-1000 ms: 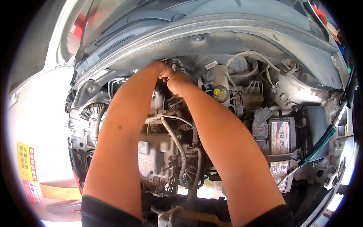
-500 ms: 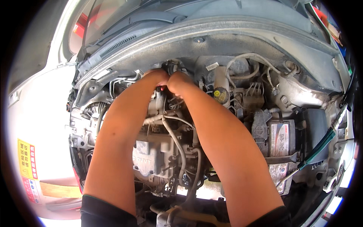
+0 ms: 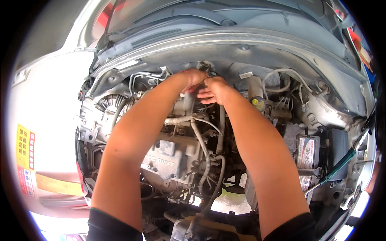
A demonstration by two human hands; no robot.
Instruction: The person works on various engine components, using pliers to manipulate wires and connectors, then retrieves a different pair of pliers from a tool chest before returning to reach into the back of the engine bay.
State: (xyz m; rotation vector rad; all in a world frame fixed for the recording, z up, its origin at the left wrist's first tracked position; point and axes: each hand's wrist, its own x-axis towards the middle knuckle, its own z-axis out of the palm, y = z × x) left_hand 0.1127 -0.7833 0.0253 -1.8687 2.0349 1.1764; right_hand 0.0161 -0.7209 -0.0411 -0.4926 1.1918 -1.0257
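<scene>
Both my arms reach over the engine to the back of a car's engine bay. My left hand (image 3: 194, 79) is curled at a dark fitting (image 3: 205, 65) near the firewall; its fingers are bent inward and what they hold is hidden. Close beside it, almost touching, my right hand (image 3: 217, 89) has several fingers stretched apart toward the left, with nothing visible between them. Its thumb side lies against the spot where the two hands meet. Below the hands run a pale corrugated hose (image 3: 179, 119) and the grey engine cover (image 3: 163, 158).
A brake fluid reservoir with a yellow cap (image 3: 255, 102) stands to the right of my right hand. Further right are a battery (image 3: 306, 154) and a green-sleeved prop rod (image 3: 337, 166). Metal pipes (image 3: 138, 76) lie at the left. The cowl edge (image 3: 241, 38) arches above the hands.
The whole view has shifted, so the engine bay sits further right in the picture. My right hand's fingers have spread, and the hands are slightly further apart.
</scene>
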